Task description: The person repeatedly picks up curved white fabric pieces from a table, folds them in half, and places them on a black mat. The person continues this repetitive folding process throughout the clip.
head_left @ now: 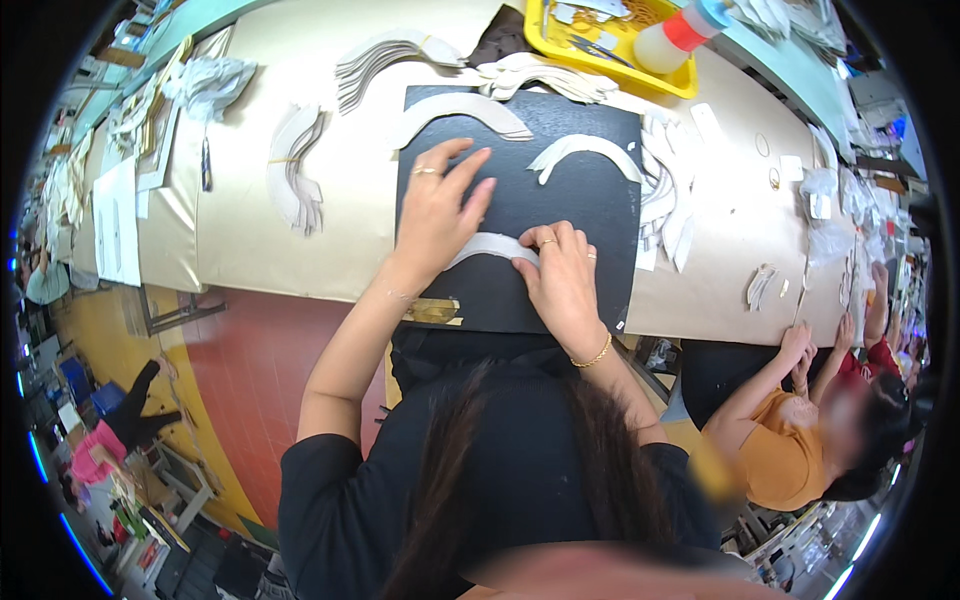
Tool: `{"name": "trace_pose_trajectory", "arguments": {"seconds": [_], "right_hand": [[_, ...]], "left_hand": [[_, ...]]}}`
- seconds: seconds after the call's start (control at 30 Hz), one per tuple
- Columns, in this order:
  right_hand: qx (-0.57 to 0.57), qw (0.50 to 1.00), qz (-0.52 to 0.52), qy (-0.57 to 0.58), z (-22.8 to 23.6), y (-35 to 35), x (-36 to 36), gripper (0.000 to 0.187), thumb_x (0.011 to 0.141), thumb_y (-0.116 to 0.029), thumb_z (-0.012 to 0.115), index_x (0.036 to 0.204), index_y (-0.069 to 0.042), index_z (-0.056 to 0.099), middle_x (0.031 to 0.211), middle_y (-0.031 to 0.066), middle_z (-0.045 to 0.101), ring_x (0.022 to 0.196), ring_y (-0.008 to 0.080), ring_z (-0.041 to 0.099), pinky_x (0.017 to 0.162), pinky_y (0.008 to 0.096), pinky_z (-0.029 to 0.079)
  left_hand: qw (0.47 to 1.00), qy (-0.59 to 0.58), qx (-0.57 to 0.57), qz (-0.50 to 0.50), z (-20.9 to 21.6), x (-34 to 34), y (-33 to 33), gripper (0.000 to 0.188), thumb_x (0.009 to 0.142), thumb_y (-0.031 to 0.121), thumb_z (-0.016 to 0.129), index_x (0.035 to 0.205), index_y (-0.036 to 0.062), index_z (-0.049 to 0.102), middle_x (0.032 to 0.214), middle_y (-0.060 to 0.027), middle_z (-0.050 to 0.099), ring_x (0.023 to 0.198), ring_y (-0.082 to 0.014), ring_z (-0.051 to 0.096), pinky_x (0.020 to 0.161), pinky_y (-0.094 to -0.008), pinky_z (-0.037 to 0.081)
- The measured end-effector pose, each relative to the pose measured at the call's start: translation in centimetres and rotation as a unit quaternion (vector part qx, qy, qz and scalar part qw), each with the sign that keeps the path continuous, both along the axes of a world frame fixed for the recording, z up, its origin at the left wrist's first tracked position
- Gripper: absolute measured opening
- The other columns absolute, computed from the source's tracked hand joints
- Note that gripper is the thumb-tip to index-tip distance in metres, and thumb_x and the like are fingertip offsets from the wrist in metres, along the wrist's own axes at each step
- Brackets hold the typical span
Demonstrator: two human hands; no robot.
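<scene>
A curved white strip (487, 245) lies on the black board (590, 212) right in front of me. My right hand (562, 268) pinches its right end between thumb and fingers. Raised over the strip's left end, my left hand (440, 205) has its fingers apart and nothing in them; it hides that end. Farther up the board rests a curved stack of pale strips (462, 113). To its right is another white arched piece (585, 150), with a split left end.
Bundles of curved pieces (296, 170) lie left of the board, with more (665, 190) along its right edge. Behind stand a yellow tray (612, 78) with tools and a bottle with a red band (672, 42). A co-worker in an orange top (790, 455) sits to the right.
</scene>
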State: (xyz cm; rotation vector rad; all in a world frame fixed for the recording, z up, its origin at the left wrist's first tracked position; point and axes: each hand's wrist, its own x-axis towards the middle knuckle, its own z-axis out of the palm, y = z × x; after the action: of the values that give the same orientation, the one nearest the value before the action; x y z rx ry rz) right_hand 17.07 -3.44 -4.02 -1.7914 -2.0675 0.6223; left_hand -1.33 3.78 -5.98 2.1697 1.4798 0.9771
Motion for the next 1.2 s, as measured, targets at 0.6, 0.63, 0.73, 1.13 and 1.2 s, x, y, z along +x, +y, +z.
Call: {"name": "trace_pose_trajectory", "arguments": {"seconds": [0.6, 0.63, 0.73, 1.13, 1.2], "right_hand": [[0.101, 0.951, -0.291, 0.0, 2.0, 5.9, 16.0, 0.035, 0.091, -0.01, 0.072, 0.126, -0.006, 0.066, 0.117, 0.0124, 0.062, 0.099, 0.0218, 0.063, 0.084, 0.0332, 0.051], [0.106, 0.956, -0.273, 0.034, 1.6, 6.6, 15.5, 0.038, 0.09, -0.011, 0.072, 0.127, -0.007, 0.066, 0.12, 0.0141, 0.06, 0.102, 0.0245, 0.063, 0.087, 0.0354, 0.051], [0.13, 0.986, -0.075, 0.078, 0.2, 9.3, 13.0, 0.044, 0.086, -0.015, 0.076, 0.128, -0.007, 0.066, 0.118, 0.0157, 0.061, 0.108, 0.0292, 0.062, 0.095, 0.0395, 0.049], [-0.016, 0.995, -0.098, 0.029, -0.4, 10.2, 9.0, 0.02, 0.084, -0.016, 0.077, 0.096, -0.002, 0.071, 0.083, 0.0121, 0.067, 0.08, 0.027, 0.066, 0.076, 0.0374, 0.052], [-0.031, 0.986, -0.131, 0.095, 0.7, 8.6, 9.4, 0.018, 0.086, -0.015, 0.076, 0.094, 0.0, 0.071, 0.084, 0.012, 0.068, 0.077, 0.0259, 0.066, 0.073, 0.0347, 0.052]], "left_hand": [[0.981, 0.129, -0.062, 0.132, -1.1, -4.4, 7.4, 0.032, 0.086, 0.019, 0.076, 0.113, 0.0038, 0.073, 0.11, -0.0153, 0.064, 0.102, -0.0332, 0.061, 0.091, -0.0435, 0.048], [0.982, 0.126, -0.062, 0.127, -1.1, -4.3, 7.5, 0.032, 0.086, 0.019, 0.076, 0.113, 0.0037, 0.073, 0.11, -0.0156, 0.065, 0.101, -0.0335, 0.061, 0.09, -0.0435, 0.048], [0.985, 0.107, -0.063, 0.118, -0.7, -4.2, 7.3, 0.03, 0.085, 0.018, 0.076, 0.111, 0.0034, 0.073, 0.109, -0.0165, 0.065, 0.1, -0.034, 0.062, 0.089, -0.0435, 0.049], [0.993, 0.089, -0.041, 0.069, -0.5, -1.1, -1.1, 0.033, 0.081, 0.012, 0.077, 0.111, 0.0014, 0.07, 0.102, -0.0123, 0.059, 0.095, -0.0308, 0.057, 0.085, -0.0417, 0.046], [0.994, 0.081, -0.059, 0.048, -0.4, -0.4, -2.5, 0.033, 0.081, 0.013, 0.077, 0.112, 0.0013, 0.07, 0.102, -0.0119, 0.058, 0.095, -0.0305, 0.057, 0.085, -0.0417, 0.045]]}}
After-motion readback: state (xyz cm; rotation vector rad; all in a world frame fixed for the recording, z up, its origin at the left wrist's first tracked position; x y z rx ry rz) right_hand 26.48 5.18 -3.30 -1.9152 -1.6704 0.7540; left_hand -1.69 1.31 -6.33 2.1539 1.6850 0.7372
